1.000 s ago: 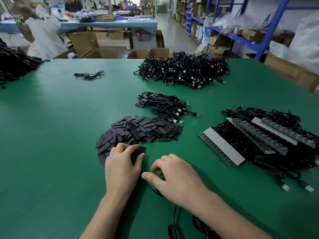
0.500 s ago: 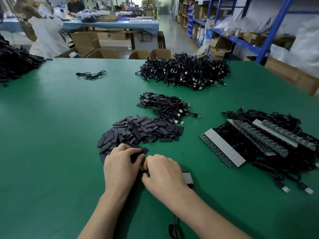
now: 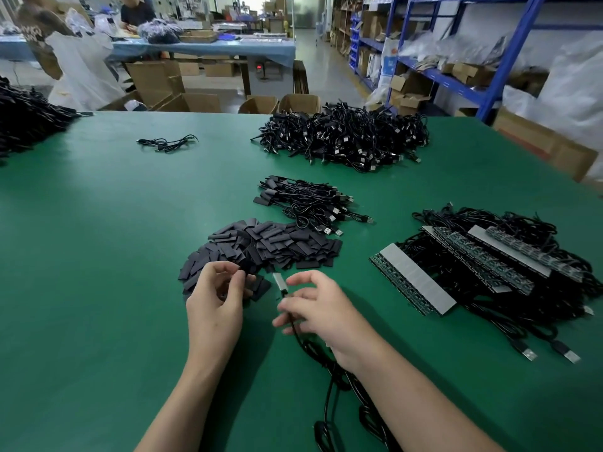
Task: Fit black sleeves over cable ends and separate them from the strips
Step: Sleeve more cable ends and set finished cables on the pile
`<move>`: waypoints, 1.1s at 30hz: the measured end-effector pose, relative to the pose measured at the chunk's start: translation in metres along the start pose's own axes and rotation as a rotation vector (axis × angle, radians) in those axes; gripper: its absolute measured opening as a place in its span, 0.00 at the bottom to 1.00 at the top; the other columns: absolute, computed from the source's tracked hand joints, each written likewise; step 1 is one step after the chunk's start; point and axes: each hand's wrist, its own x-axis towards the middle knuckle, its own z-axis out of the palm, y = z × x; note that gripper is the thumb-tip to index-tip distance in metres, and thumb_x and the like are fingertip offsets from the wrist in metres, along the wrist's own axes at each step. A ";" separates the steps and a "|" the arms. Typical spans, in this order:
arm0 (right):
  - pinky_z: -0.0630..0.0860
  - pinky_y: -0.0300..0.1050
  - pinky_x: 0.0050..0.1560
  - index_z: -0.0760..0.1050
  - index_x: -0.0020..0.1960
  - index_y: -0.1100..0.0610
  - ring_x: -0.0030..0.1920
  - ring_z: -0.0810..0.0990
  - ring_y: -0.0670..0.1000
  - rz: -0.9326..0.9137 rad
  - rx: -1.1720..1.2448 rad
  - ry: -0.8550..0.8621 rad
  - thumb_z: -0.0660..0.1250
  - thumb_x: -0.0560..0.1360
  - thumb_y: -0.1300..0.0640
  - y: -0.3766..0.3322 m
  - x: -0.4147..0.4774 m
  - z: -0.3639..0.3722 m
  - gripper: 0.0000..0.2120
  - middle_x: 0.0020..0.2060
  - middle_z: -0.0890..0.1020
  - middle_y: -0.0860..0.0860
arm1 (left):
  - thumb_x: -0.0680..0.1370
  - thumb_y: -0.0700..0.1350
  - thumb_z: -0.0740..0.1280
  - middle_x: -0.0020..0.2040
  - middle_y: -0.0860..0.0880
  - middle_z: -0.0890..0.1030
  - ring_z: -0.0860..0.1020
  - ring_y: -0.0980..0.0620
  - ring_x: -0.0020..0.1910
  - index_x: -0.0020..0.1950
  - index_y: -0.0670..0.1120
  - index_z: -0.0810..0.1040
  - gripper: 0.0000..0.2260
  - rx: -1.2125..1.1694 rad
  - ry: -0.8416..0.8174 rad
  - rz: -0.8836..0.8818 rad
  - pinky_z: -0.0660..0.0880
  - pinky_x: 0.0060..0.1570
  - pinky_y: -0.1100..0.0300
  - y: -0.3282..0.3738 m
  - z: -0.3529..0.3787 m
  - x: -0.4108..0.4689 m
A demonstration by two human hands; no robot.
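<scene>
My left hand (image 3: 217,298) pinches a black sleeve (image 3: 245,268) at the near edge of the pile of flat black sleeves (image 3: 270,246). A short gap to its right, my right hand (image 3: 318,309) pinches a black cable (image 3: 329,383) just behind its small grey board end (image 3: 280,282), which points toward the sleeve. The cable trails down toward me. On the right lie several strips of boards (image 3: 414,282) with cables attached.
A small bundle of sleeved cables (image 3: 310,203) lies behind the sleeve pile, a big heap of cables (image 3: 346,135) at the far edge. One loose cable (image 3: 166,144) lies far left, beside another dark heap (image 3: 26,119). Loose USB plugs (image 3: 551,352) stick out at right.
Both hands rose off the table and parted. My left hand lifted one sleeve from the pile; my right hand brought the cable's grey end into view.
</scene>
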 end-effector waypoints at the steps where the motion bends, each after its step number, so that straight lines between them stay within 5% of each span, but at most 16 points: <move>1: 0.84 0.48 0.42 0.72 0.61 0.60 0.37 0.86 0.52 0.042 0.195 -0.035 0.66 0.80 0.69 -0.005 -0.002 -0.002 0.12 0.41 0.82 0.56 | 0.82 0.37 0.67 0.42 0.52 0.86 0.83 0.53 0.38 0.50 0.51 0.76 0.08 -0.039 -0.023 -0.010 0.79 0.45 0.59 0.000 0.000 0.000; 5: 0.75 0.37 0.32 0.74 0.60 0.65 0.31 0.76 0.47 0.100 0.733 -0.218 0.61 0.80 0.68 -0.031 -0.015 -0.017 0.10 0.36 0.79 0.53 | 0.84 0.36 0.65 0.39 0.50 0.85 0.81 0.56 0.38 0.59 0.49 0.82 0.10 -0.179 -0.176 -0.032 0.77 0.41 0.66 0.004 0.001 -0.003; 8: 0.71 0.36 0.31 0.71 0.62 0.63 0.31 0.71 0.45 -0.044 0.827 -0.306 0.62 0.78 0.64 -0.056 -0.031 -0.033 0.13 0.37 0.76 0.52 | 0.82 0.36 0.66 0.41 0.46 0.86 0.82 0.55 0.39 0.59 0.48 0.84 0.11 -0.291 -0.252 -0.094 0.78 0.39 0.65 0.010 0.001 -0.006; 11: 0.71 0.36 0.31 0.70 0.62 0.59 0.32 0.69 0.44 -0.311 0.680 -0.319 0.63 0.78 0.61 -0.080 -0.045 -0.054 0.12 0.37 0.75 0.50 | 0.78 0.40 0.70 0.45 0.40 0.85 0.83 0.52 0.40 0.56 0.49 0.86 0.09 -0.419 -0.295 -0.184 0.79 0.40 0.64 0.016 0.000 -0.010; 14: 0.70 0.36 0.32 0.75 0.60 0.56 0.32 0.68 0.45 -0.500 0.326 -0.142 0.65 0.78 0.59 -0.088 -0.053 -0.073 0.10 0.36 0.74 0.48 | 0.73 0.43 0.73 0.44 0.44 0.85 0.83 0.53 0.39 0.55 0.49 0.87 0.11 -0.455 -0.338 -0.218 0.80 0.40 0.64 0.021 0.000 -0.013; 18: 0.79 0.41 0.42 0.78 0.52 0.43 0.39 0.78 0.43 -0.494 -0.465 0.124 0.68 0.79 0.50 -0.058 -0.049 -0.077 0.03 0.41 0.80 0.48 | 0.70 0.41 0.75 0.42 0.45 0.86 0.83 0.53 0.39 0.53 0.49 0.87 0.12 -0.403 -0.436 -0.205 0.80 0.41 0.63 0.026 0.000 -0.016; 20: 0.72 0.34 0.37 0.77 0.49 0.47 0.34 0.74 0.40 -0.462 -0.648 0.160 0.68 0.81 0.51 -0.036 -0.043 -0.072 0.02 0.36 0.79 0.43 | 0.70 0.41 0.76 0.40 0.44 0.86 0.82 0.53 0.38 0.51 0.48 0.88 0.11 -0.365 -0.505 -0.190 0.79 0.40 0.64 0.027 0.003 -0.019; 27: 0.66 0.39 0.33 0.75 0.45 0.51 0.31 0.69 0.42 -0.276 -0.555 0.070 0.63 0.83 0.46 0.016 -0.026 -0.055 0.11 0.31 0.75 0.48 | 0.72 0.46 0.76 0.42 0.46 0.87 0.82 0.56 0.40 0.49 0.52 0.89 0.07 -0.243 -0.595 -0.120 0.77 0.44 0.66 0.027 0.007 -0.026; 33: 0.64 0.30 0.28 0.77 0.46 0.56 0.27 0.67 0.40 -0.180 -0.200 -0.053 0.68 0.82 0.53 0.033 -0.027 -0.050 0.08 0.29 0.70 0.41 | 0.71 0.49 0.78 0.37 0.51 0.82 0.76 0.55 0.35 0.60 0.59 0.83 0.19 -0.140 -0.654 -0.039 0.73 0.40 0.64 0.025 0.010 -0.027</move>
